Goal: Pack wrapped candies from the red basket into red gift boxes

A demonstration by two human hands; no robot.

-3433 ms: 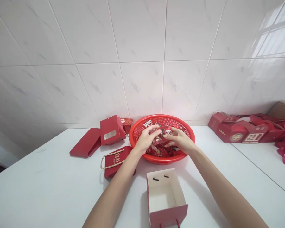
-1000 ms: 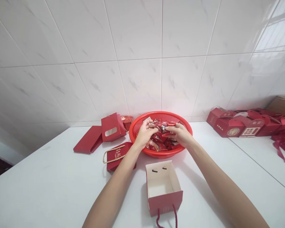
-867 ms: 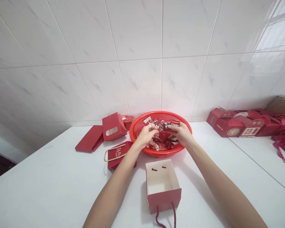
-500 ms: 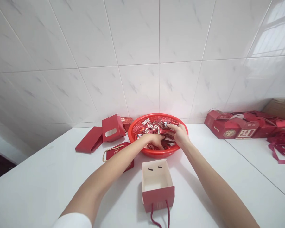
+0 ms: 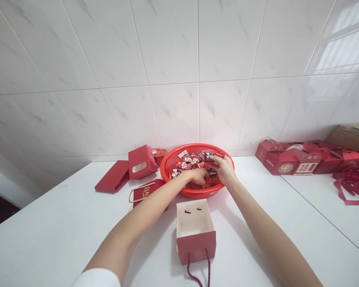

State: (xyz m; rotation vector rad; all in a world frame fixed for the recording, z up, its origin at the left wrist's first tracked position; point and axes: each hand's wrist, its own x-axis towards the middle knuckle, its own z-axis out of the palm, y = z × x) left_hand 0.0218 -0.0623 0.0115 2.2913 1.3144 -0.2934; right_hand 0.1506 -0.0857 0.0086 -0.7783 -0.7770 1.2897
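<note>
Going left to right on the white table (image 5: 56,231): one closed flat red box (image 5: 112,176), one red box with a window (image 5: 142,161) leaning right by it, one red bag with a rope handle (image 5: 145,191) partly behind the left forearm, and one small red container (image 5: 159,157) at the wall. Then one red basket (image 5: 197,193) holding a heap of wrapped sweets (image 5: 186,164), too jumbled to count, and in front of it one open box (image 5: 196,245) with two dark marks inside. Two hands in the basket: the left hand (image 5: 198,177) is fingers-down in the heap, can't tell if it's gripping anything; the right hand (image 5: 225,169) has thumb and fingers clamped on a few sweets at the right side. Far right, a row of red boxes (image 5: 305,161), overlapping so no sure count, one pile of ribbon (image 5: 353,185) and one cardboard box (image 5: 350,135). Compared with a second ago, the left hand's gone from the basket's left side to its front middle, and a white sleeve (image 5: 98,278) now shows.
</note>
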